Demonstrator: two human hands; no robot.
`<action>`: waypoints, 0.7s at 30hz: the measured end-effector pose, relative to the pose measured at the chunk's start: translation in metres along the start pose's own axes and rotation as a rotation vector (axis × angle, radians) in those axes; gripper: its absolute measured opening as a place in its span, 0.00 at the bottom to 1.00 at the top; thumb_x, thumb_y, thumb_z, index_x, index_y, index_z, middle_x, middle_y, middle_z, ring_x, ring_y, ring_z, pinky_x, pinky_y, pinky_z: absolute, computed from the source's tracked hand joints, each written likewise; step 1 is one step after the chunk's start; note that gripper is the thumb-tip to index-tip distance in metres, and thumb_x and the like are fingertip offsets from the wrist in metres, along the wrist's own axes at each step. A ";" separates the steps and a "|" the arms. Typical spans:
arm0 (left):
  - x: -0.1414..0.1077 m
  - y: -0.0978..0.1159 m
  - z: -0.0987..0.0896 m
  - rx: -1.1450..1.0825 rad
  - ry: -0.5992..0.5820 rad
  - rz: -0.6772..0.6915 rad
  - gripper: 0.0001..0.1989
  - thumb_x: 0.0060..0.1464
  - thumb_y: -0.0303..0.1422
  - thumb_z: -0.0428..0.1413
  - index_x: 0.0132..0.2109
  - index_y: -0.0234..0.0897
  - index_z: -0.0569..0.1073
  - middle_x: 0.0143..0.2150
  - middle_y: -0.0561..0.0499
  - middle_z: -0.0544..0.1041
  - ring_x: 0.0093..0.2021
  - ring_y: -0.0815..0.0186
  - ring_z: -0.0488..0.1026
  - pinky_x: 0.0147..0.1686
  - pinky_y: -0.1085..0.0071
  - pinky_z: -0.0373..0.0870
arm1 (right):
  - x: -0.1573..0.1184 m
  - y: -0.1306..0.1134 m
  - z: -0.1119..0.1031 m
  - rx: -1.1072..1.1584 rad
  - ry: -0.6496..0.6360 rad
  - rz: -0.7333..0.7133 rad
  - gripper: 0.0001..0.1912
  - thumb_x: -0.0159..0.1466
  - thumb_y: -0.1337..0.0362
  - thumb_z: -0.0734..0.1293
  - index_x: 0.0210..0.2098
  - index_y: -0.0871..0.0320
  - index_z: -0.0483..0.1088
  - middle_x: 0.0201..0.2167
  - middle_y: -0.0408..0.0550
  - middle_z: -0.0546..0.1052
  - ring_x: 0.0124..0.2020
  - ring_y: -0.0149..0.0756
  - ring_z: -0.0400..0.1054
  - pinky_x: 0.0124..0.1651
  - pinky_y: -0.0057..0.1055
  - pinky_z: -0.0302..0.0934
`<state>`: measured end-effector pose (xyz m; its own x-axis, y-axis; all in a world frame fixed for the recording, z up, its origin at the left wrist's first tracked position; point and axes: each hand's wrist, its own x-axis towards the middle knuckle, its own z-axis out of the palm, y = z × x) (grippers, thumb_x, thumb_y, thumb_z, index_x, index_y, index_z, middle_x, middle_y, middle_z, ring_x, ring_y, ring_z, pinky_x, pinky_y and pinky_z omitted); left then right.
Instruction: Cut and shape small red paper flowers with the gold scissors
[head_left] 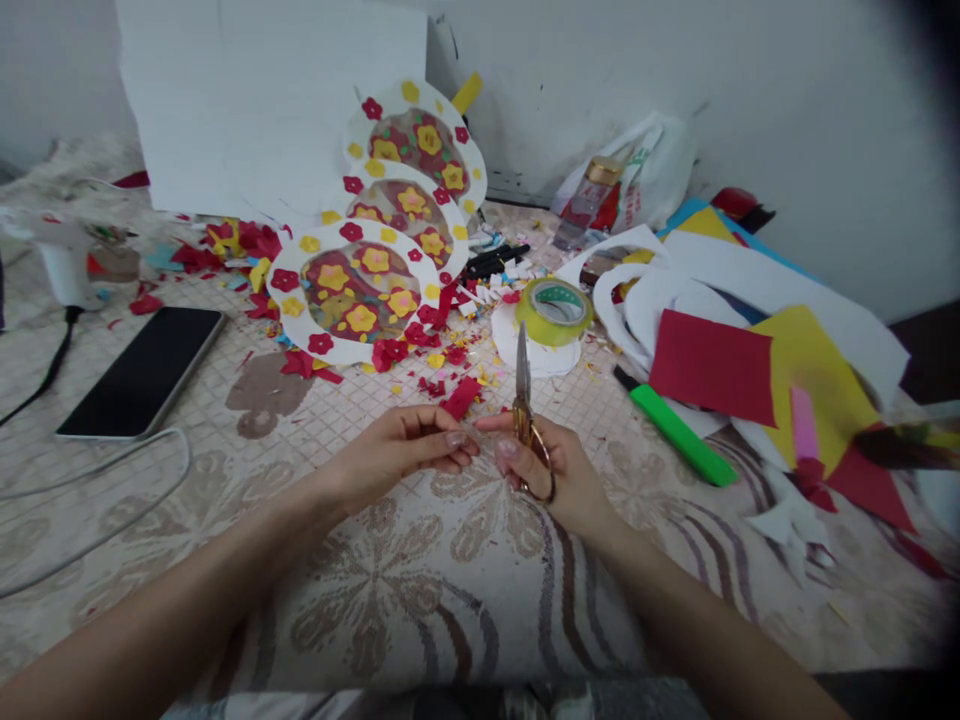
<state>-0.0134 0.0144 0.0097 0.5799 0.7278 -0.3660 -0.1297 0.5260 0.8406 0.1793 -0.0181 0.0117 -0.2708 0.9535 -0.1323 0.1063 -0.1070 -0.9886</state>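
Note:
My left hand (405, 445) is closed in a pinch at the middle of the table edge, fingertips together on something small and pale that I cannot make out. Close beside it, my right hand (564, 470) holds a pair of gold-handled scissors (523, 385), blades upright and together, one finger loop against the palm. My right thumb and forefinger reach toward the left fingertips. Just beyond the hands lies a strip of red paper (462, 398). Further back lean several white paper rings (281, 315) decorated with red and yellow paper flowers.
A roll of yellow tape (534, 318) sits on white paper behind the scissors. To the right lie a green box cutter (682, 436), red paper (712, 365) and yellow paper (806, 350). On the left are a phone (142, 375), a white cable (112, 528) and a glue gun (64, 265).

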 end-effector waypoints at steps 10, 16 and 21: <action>0.001 0.008 -0.009 0.091 0.011 0.021 0.06 0.50 0.31 0.59 0.33 0.32 0.75 0.32 0.49 0.77 0.33 0.70 0.73 0.36 0.74 0.68 | -0.001 -0.010 -0.029 -0.225 -0.267 0.012 0.26 0.56 0.42 0.62 0.31 0.62 0.66 0.20 0.40 0.62 0.20 0.26 0.54 0.22 0.24 0.50; 0.001 0.004 -0.008 0.159 -0.081 -0.006 0.06 0.51 0.32 0.58 0.34 0.33 0.75 0.31 0.50 0.77 0.32 0.70 0.73 0.35 0.73 0.68 | 0.000 -0.005 -0.015 -0.199 -0.101 0.005 0.19 0.58 0.52 0.65 0.41 0.60 0.70 0.26 0.44 0.69 0.25 0.29 0.60 0.27 0.24 0.55; 0.002 0.000 -0.006 0.150 -0.079 -0.038 0.07 0.51 0.33 0.58 0.34 0.32 0.75 0.30 0.50 0.77 0.30 0.70 0.73 0.34 0.73 0.68 | -0.001 0.005 -0.005 -0.183 -0.103 -0.064 0.17 0.58 0.57 0.66 0.45 0.57 0.70 0.27 0.42 0.68 0.25 0.28 0.60 0.27 0.23 0.56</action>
<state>-0.0171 0.0190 0.0066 0.6446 0.6686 -0.3707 0.0119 0.4762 0.8793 0.1847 -0.0185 0.0077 -0.3775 0.9220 -0.0857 0.2554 0.0148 -0.9667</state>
